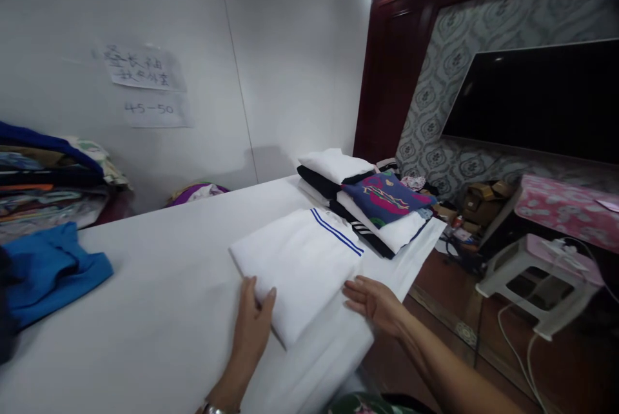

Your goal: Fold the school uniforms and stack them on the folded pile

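A folded white garment (300, 272) with two blue stripes along its far right edge lies on the white table. My left hand (251, 320) is at its near left edge, with the thumb on top and the fingers at the side, gripping the cloth. At the right edge, my right hand (374, 303) has its fingers stretched out, with the tips touching the cloth. Just beyond the garment stands a stack of folded clothes, with a blue and pink patterned garment (387, 198) and a white one (336, 166) on top.
A blue garment (58, 269) lies on the table (159, 259) at the left, near a tall clothes pile (48, 169). Paper notes (145, 69) hang on the white wall. To the right are a plastic stool (541, 272) with cables, cardboard boxes (483, 204) and a wall screen (536, 101).
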A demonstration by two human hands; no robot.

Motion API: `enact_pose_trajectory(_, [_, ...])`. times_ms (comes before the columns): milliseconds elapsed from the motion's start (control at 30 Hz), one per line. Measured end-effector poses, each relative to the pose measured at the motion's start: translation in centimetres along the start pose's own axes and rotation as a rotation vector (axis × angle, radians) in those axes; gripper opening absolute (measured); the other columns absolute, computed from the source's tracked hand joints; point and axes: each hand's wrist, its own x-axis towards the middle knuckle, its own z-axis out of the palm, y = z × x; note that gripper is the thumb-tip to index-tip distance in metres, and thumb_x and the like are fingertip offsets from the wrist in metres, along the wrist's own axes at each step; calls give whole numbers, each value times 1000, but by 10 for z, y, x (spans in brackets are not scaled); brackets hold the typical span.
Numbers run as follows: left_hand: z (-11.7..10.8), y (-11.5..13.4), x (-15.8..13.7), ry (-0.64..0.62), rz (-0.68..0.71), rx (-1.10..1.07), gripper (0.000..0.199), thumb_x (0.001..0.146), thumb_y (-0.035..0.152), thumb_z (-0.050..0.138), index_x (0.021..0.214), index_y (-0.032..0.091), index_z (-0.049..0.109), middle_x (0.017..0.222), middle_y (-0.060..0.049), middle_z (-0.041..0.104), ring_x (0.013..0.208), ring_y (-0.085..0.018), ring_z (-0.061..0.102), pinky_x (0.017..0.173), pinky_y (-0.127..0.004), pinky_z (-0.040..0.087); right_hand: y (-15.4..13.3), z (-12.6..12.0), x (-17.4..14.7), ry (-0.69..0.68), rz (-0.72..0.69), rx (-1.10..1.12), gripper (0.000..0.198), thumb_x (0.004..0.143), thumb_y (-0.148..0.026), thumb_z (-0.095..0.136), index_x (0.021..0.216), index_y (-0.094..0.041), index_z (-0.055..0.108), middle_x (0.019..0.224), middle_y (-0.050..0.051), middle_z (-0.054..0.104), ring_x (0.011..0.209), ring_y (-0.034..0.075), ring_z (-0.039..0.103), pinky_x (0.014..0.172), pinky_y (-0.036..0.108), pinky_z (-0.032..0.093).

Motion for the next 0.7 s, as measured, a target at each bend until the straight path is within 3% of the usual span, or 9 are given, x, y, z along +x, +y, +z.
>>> enact_pose_trajectory(67, [-4, 1, 5, -12, -188, -220, 60, 86, 46, 54, 139, 22, 39, 151, -11, 38, 137, -26, 38, 109, -39, 39, 1, 4, 6, -57, 24, 29, 25, 72, -25, 78, 89, -16, 62, 97, 7, 72, 90, 19, 70, 84, 34, 55])
enact_pose_trajectory(167, [-10, 7, 6, -55, -326, -485, 46, 86, 43, 57, 127, 26, 49, 140, -6, 52, 128, -24, 50, 93, -36, 53, 4, 8, 15, -125, 43, 69, 22, 80, -28, 72, 95, -15, 64, 99, 6, 71, 89, 17, 69, 85, 31, 54])
enact_pose_trajectory(267, [-11, 17, 3, -134, -467, -662, 31, 86, 34, 59, 116, 24, 58, 128, -6, 63, 113, -22, 61, 80, -33, 57, 10, 14, 22, -162, 52, 109, 24, 84, -33, 69, 98, -14, 63, 96, 6, 70, 85, 15, 69, 87, 30, 53])
enact_pose_trajectory(367, [-6, 28, -2, -259, -579, -764, 29, 88, 29, 57, 115, 19, 61, 120, -9, 67, 104, -22, 66, 75, -32, 58, 13, 19, 26, -181, 54, 132, 29, 85, -39, 67, 101, -15, 62, 99, 6, 69, 89, 16, 68, 92, 32, 52])
enact_pose_trajectory(433, [-2, 31, -5, -290, -594, -770, 32, 86, 27, 60, 116, 16, 61, 119, -11, 68, 103, -22, 66, 73, -31, 58, 13, 23, 28, -169, 53, 125, 35, 84, -44, 67, 105, -17, 61, 102, 6, 69, 92, 17, 68, 91, 34, 53])
enact_pose_trajectory(567, [5, 30, -4, -227, -550, -744, 33, 80, 15, 64, 113, 12, 61, 111, -13, 71, 91, -21, 69, 71, -30, 56, 9, 33, 33, -150, 63, 124, 40, 85, -47, 65, 110, -18, 57, 99, 5, 71, 87, 19, 70, 84, 37, 56])
enact_pose_trajectory(700, [-4, 30, 2, -143, -486, -712, 34, 76, 10, 64, 110, 14, 62, 99, -8, 73, 76, -17, 68, 66, -28, 54, 11, 45, 34, -100, 72, 108, 26, 86, -29, 65, 107, -16, 58, 89, 3, 73, 73, 16, 71, 71, 30, 59])
